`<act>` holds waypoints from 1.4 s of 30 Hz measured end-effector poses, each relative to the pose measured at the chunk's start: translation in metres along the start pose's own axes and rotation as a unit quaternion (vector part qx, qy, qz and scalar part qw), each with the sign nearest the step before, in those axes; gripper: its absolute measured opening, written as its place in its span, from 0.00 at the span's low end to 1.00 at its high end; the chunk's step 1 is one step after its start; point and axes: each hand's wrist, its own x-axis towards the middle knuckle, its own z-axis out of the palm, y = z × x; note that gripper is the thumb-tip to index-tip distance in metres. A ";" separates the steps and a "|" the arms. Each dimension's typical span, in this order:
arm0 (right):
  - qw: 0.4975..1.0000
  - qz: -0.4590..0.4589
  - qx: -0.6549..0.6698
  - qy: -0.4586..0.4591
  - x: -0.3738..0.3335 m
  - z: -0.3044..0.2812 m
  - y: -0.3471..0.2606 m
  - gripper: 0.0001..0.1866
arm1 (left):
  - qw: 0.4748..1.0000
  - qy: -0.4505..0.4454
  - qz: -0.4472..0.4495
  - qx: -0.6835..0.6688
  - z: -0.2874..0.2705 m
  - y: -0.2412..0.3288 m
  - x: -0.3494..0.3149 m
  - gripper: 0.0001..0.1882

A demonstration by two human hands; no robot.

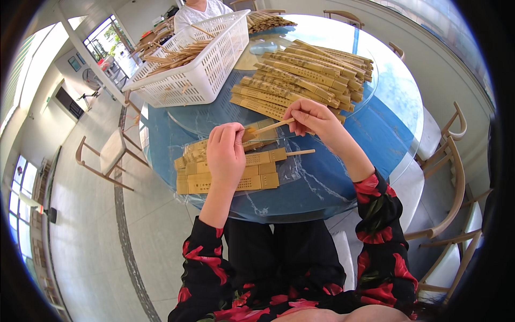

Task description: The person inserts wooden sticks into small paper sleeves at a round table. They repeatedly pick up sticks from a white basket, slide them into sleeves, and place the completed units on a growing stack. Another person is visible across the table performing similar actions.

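Note:
My left hand is closed, its fingers pinching the end of a gold paper sleeve. Between the fingertips of my right hand is the far end of pale wooden chopsticks; their other end meets the sleeve's mouth. Whether it is one stick or a pair I cannot tell. Below lie several flat gold sleeves on clear plastic film. Out of one of them a wooden stick pokes to the right. My left hand hides part of these sleeves.
A white slatted basket of loose wooden chopsticks stands at the back left. A large pile of gold sleeves covers the table's far right. Across the round blue table sits another person. Wooden chairs surround it.

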 end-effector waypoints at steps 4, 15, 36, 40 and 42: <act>0.989 0.011 0.138 -0.044 -0.004 0.004 -0.003 0.10 | 1.000 0.017 0.003 0.000 -0.002 0.003 0.002 0.04; 0.993 -0.003 -0.105 -0.059 0.003 0.021 0.014 0.08 | 0.996 0.008 0.088 -0.028 -0.003 0.013 0.004 0.04; 0.975 -0.052 -0.213 -0.038 0.000 0.034 0.024 0.06 | 0.989 -0.051 0.139 -0.016 0.004 0.016 0.000 0.08; 0.979 -0.062 -0.191 -0.029 0.001 0.031 0.029 0.06 | 0.990 -0.044 0.133 -0.016 0.003 0.017 0.001 0.08; 0.981 -0.048 -0.185 -0.019 0.001 0.028 0.024 0.07 | 0.993 -0.034 0.114 -0.012 0.002 0.015 0.000 0.07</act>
